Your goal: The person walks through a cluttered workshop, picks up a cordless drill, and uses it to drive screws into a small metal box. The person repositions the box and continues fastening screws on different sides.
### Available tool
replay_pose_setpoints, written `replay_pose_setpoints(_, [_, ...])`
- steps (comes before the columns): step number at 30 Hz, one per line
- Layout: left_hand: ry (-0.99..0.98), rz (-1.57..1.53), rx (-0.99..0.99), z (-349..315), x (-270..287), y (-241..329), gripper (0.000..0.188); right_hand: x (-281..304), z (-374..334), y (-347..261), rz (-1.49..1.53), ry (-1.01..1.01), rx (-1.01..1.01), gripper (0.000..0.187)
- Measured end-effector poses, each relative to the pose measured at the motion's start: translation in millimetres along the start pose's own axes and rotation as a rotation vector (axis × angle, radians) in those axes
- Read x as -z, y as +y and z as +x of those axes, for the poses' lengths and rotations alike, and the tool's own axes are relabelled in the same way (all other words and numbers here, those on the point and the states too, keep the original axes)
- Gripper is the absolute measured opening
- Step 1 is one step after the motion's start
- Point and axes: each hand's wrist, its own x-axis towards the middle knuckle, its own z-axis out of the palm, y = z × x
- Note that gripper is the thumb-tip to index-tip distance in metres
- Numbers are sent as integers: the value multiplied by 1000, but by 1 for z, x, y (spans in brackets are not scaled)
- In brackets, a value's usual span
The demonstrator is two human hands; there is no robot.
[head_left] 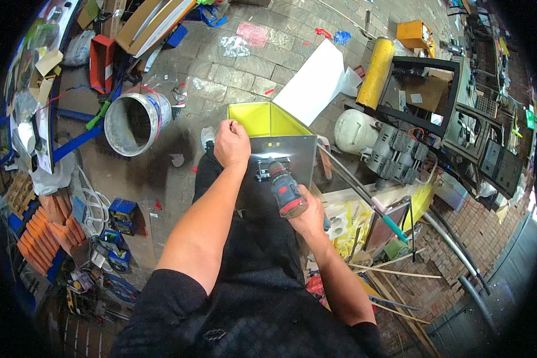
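In front of my body stands a metal box with a dark grey outer panel and a yellow-green inside. My left hand is closed on the box's upper left edge, fingers curled over the rim. My right hand grips a cordless drill, black and grey with red parts. The drill's nose points at a small rectangular metal fitting on the dark panel, where a bright light shines. Whether the bit touches the fitting cannot be made out. Two small yellow marks show above the fitting.
A whitish bucket lies to the left. Beyond the box is a white sheet. An air compressor and a yellow cylinder stand right, with metal poles nearby. Orange stacked pieces and blue boxes sit lower left.
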Motion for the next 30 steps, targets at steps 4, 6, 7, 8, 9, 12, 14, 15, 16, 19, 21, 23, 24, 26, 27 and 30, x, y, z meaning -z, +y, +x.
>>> replay_pose_setpoints(4, [26,90,-4,10,-8,22,26,8,17,-6,-20,46,25,39])
replay_pose_setpoints(6, [24,125,24,19,-10,28,27,13,27,-10,-1,94,26,35])
replay_pose_setpoints(7, [36,123,29,24,-11,31,27,16,33,-12,-9,79,6,35])
replay_pose_setpoints(8, [47,124,32,28,-12,33,28,20,38,-13,-16,64,-15,35])
replay_pose_setpoints(9, [58,126,37,30,-12,35,28,24,42,-14,-22,46,-37,35])
replay_pose_setpoints(12, [61,173,-14,29,-18,42,29,33,55,-16,-34,19,-16,35])
replay_pose_setpoints(14, [75,157,-50,27,-23,48,30,36,57,-15,-44,15,-1,37])
replay_pose_setpoints(15, [46,156,-44,26,-26,51,31,36,58,-15,-44,16,-22,38])
replay_pose_setpoints(16, [36,156,-27,27,-27,53,32,35,59,-16,-43,21,-29,39])
replay_pose_setpoints(19, [58,152,-30,35,-26,54,32,33,61,-17,-43,22,-51,41])
replay_pose_setpoints(21, [52,173,-24,36,-23,52,33,32,62,-19,-50,8,-57,41])
replay_pose_setpoints(23, [63,181,-49,34,-22,48,33,34,63,-20,-78,-16,-64,40])
replay_pose_setpoints(24, [67,180,-65,30,-22,45,34,34,62,-21,-71,-14,-65,40])
replay_pose_setpoints(26, [52,176,-68,26,-23,41,35,34,63,-23,-81,-19,-77,39])
replay_pose_setpoints(27, [34,174,-57,25,-22,38,35,35,63,-24,-82,-19,-88,38])
replay_pose_setpoints(30, [9,181,-11,26,-20,31,36,35,64,-30,-105,-31,-76,36])
